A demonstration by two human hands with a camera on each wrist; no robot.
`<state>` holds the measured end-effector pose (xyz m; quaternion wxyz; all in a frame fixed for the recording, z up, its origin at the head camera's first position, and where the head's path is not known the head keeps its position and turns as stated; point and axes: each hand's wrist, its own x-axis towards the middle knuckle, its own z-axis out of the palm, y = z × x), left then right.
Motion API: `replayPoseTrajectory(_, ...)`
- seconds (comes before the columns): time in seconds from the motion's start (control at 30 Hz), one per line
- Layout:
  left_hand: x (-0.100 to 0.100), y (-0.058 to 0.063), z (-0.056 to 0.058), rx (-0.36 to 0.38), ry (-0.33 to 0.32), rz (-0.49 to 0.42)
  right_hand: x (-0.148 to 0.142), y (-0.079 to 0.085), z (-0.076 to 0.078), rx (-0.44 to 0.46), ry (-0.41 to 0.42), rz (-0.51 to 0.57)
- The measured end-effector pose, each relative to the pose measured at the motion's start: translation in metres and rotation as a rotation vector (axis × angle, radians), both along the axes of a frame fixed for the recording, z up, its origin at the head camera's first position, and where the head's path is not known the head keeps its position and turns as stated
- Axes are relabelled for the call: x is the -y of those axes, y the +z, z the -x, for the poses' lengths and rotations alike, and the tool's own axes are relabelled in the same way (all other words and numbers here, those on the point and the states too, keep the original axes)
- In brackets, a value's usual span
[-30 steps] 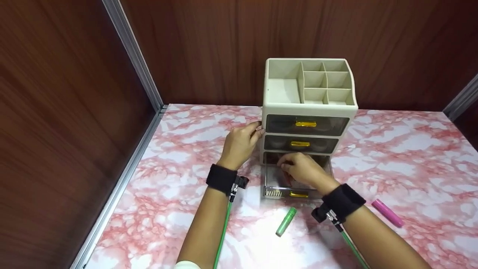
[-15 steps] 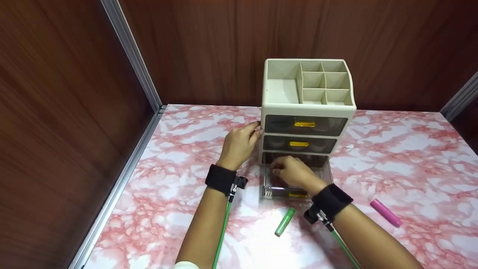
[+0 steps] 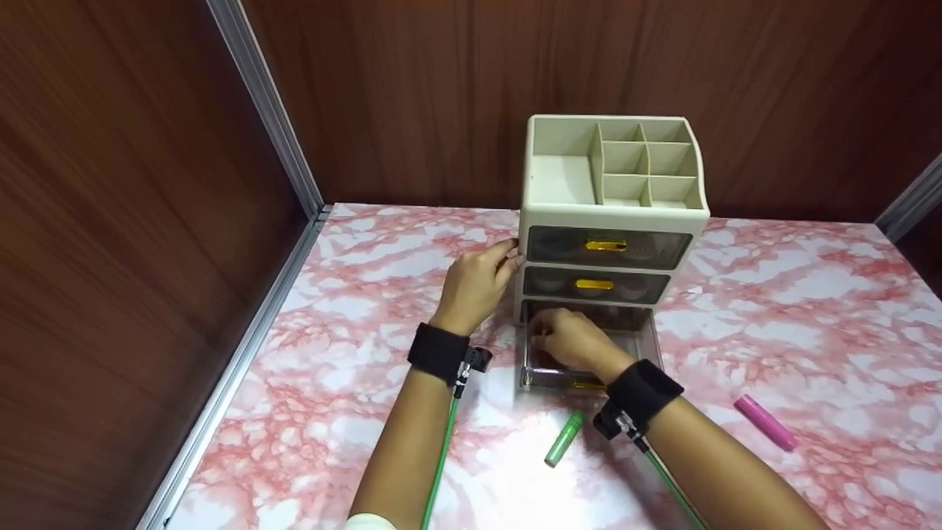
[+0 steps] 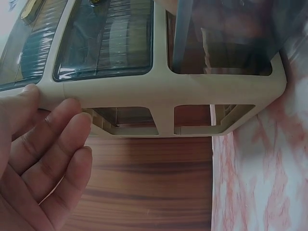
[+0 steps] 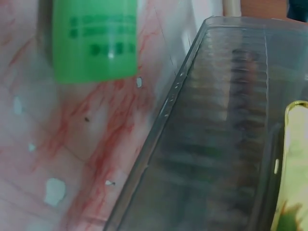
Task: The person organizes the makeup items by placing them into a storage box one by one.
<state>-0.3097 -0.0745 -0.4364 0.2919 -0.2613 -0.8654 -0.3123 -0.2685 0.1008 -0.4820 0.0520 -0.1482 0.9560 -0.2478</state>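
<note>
Your left hand [image 3: 475, 287] is loose, fingertips against the left side of the drawer unit [image 3: 617, 213], which stands toward the table [image 3: 353, 368]'s back edge, probably to steady it. Your right hand [image 3: 574, 340] is inside the pulled-out bottom drawer [image 3: 556, 379], fingers bent, contents can't tell. Green tube [image 3: 564, 439] and pink tube [image 3: 765, 422] lie outside, nearer the front edge, likely for easy reach.

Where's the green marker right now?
In the head view, the green marker lies on the table, just in front of the pulled-out bottom drawer and left of the pink marker.
</note>
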Motion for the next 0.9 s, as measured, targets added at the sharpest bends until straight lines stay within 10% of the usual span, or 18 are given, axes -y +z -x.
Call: replayPoseTrajectory(0.9, -0.0001, 0.0005, -0.0005, 0.012, 0.008, 0.013, 0.0053, -0.0041, -0.0007, -0.027, 0.006, -0.076)
